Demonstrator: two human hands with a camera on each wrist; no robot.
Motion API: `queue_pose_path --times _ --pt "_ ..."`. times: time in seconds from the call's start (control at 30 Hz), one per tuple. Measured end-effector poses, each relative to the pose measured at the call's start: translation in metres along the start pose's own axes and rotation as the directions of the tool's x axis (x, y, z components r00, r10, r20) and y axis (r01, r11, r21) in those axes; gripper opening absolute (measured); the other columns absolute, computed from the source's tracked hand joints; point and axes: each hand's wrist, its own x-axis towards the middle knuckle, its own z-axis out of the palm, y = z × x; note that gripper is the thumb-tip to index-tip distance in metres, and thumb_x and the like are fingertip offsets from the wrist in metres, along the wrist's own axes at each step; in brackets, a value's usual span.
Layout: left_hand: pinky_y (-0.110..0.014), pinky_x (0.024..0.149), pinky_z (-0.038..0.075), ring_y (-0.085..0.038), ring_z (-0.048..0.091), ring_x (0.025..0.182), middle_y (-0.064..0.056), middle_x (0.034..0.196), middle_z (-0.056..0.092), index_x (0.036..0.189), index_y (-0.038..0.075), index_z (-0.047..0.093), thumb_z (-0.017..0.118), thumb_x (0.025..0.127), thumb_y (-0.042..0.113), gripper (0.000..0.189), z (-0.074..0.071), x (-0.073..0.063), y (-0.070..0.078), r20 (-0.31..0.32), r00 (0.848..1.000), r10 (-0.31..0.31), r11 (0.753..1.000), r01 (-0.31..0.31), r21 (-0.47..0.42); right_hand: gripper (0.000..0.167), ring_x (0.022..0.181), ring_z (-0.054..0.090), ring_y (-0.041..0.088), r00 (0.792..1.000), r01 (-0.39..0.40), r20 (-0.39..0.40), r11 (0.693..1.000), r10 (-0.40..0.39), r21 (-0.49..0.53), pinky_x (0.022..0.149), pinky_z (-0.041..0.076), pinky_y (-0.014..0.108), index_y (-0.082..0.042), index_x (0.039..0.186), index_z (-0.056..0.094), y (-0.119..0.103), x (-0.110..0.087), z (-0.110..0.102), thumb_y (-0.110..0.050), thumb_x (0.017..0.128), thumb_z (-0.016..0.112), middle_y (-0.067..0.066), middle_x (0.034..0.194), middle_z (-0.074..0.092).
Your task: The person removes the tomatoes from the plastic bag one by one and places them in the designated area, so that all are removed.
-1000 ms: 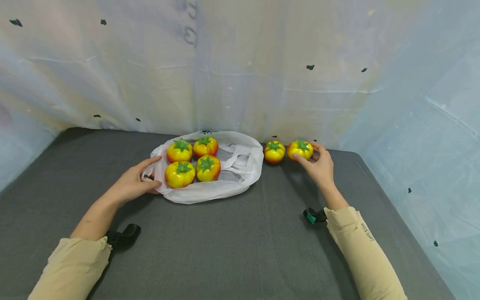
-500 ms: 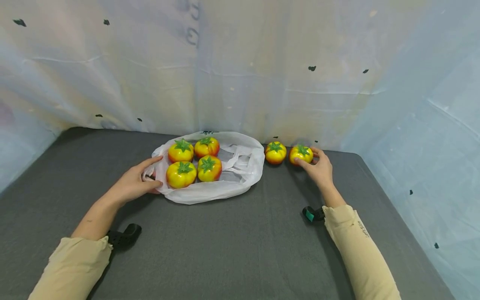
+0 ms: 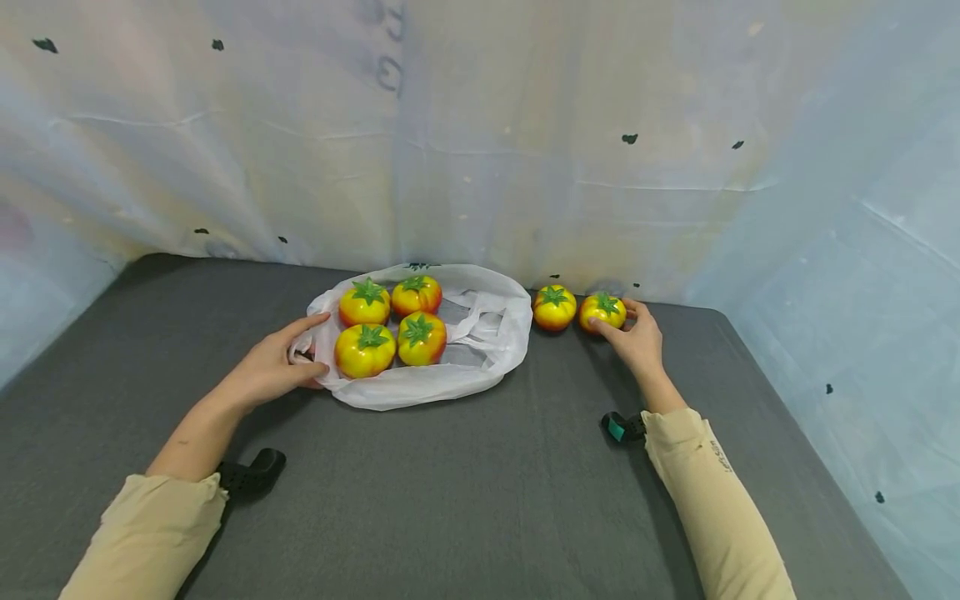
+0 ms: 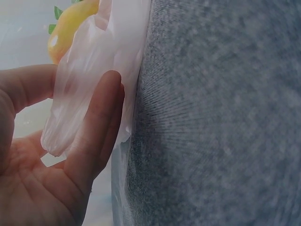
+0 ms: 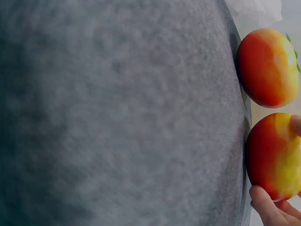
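A white plastic bag [image 3: 420, 392] lies spread on the table with its mouth upward; several yellow-red tomatoes [image 3: 364, 350] with green tops are in its left part. At its left end, my left hand [image 3: 262, 367] holds the bag's gathered edge; in the left wrist view the white film [image 4: 89, 70] passes between the thumb and fingers. Right of the bag, my right hand [image 3: 639, 337] grips one tomato [image 3: 604, 310], thumb on the near side and fingers on the right. That tomato stands on the table. Another tomato [image 3: 555, 308] sits between it and the bag.
The dark grey table [image 3: 465, 500] has its far edge just behind the bag and tomatoes. Pale plastic sheeting [image 3: 480, 167] hangs along the back, with more on the right side [image 3: 847, 292].
The tomato in my right hand has come down slightly onto the table beside the other one. My left hand and the bag keep their places; the head view has shifted a little.
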Motion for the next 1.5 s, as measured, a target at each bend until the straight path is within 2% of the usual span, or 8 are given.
queue_pose_path --times 0.23,0.63,0.8,0.87,0.93,1.0,1.1,1.5 --pt "-0.048 0.089 0.043 -0.014 0.059 0.071 -0.036 0.147 0.025 0.153 0.007 0.019 0.064 0.089 0.02 0.08 0.0 0.0 0.001 -0.006 1.0 -0.004 1.0 0.004 0.013 0.081 0.124 0.047 0.041 1.0 -0.004 0.011 1.0 0.004 0.0 0.101 0.04 0.049 -0.005 0.148 0.03 0.001 0.001 -0.002 -0.037 0.086 0.069 0.024 0.144 0.039" --pt "-0.045 0.088 0.045 -0.013 0.062 0.069 -0.036 0.147 0.025 0.153 0.006 0.018 0.064 0.089 0.02 0.08 -0.001 0.0 0.0 0.001 1.0 -0.004 1.0 0.004 0.0 0.085 0.133 0.04 0.04 0.999 -0.032 0.034 0.999 0.032 0.007 0.104 0.039 0.05 -0.008 0.151 0.025 -0.001 -0.003 -0.008 -0.042 0.086 0.068 0.024 0.149 0.033" --pt "-0.045 0.087 0.045 -0.013 0.062 0.069 -0.037 0.146 0.026 0.153 0.007 0.018 0.064 0.09 0.02 0.08 -0.001 0.001 -0.001 0.005 1.0 -0.01 1.0 0.01 0.004 0.084 0.133 0.04 0.039 1.0 -0.017 -0.003 1.0 0.017 0.011 0.106 0.037 0.05 -0.008 0.149 0.029 -0.001 -0.005 -0.01 -0.042 0.084 0.07 0.023 0.147 0.036" --pt "-0.048 0.089 0.044 -0.016 0.063 0.072 -0.037 0.146 0.026 0.153 0.007 0.018 0.064 0.089 0.02 0.08 0.0 0.001 0.0 0.003 1.0 -0.011 1.0 0.011 0.011 0.083 0.133 0.04 0.039 1.0 0.001 -0.021 1.0 -0.001 0.011 0.106 0.036 0.049 -0.008 0.149 0.031 -0.002 -0.007 -0.01 -0.042 0.084 0.07 0.023 0.147 0.038" --pt "-0.053 0.092 0.042 -0.024 0.061 0.085 -0.036 0.147 0.024 0.153 0.007 0.018 0.064 0.089 0.021 0.08 -0.001 0.001 0.001 0.0 1.0 -0.015 1.0 0.015 0.015 0.082 0.132 0.041 0.039 0.999 0.02 -0.033 1.0 -0.02 0.014 0.107 0.035 0.049 -0.008 0.148 0.033 -0.002 -0.007 -0.011 -0.042 0.083 0.071 0.023 0.146 0.039" --pt "-0.059 0.097 0.037 -0.033 0.054 0.1 -0.036 0.149 0.022 0.153 0.007 0.018 0.064 0.089 0.021 0.081 -0.001 0.001 0.002 0.0 1.0 -0.019 1.0 0.019 0.016 0.081 0.133 0.041 0.039 0.999 0.038 -0.036 0.999 -0.037 0.021 0.107 0.035 0.049 -0.008 0.148 0.034 -0.002 -0.008 -0.012 -0.041 0.084 0.071 0.022 0.147 0.039" --pt "-0.064 0.1 0.031 -0.04 0.045 0.11 -0.036 0.15 0.02 0.153 0.008 0.017 0.064 0.089 0.022 0.081 -0.002 0.0 0.002 0.003 1.0 -0.022 1.0 0.022 0.009 0.08 0.134 0.039 0.038 0.998 0.053 -0.027 0.998 -0.053 0.025 0.109 0.033 0.048 -0.009 0.149 0.033 -0.004 -0.008 -0.013 -0.039 0.085 0.071 0.022 0.148 0.037" --pt "-0.064 0.1 0.031 -0.042 0.041 0.113 -0.036 0.15 0.019 0.153 0.007 0.017 0.064 0.089 0.021 0.081 -0.002 0.0 0.003 0.002 1.0 -0.022 1.0 0.022 -0.004 0.08 0.135 0.041 0.034 0.997 0.062 -0.052 0.993 -0.057 0.103 0.107 0.036 0.047 -0.013 0.148 0.035 -0.015 -0.014 -0.012 -0.043 0.083 0.071 0.016 0.149 0.038"
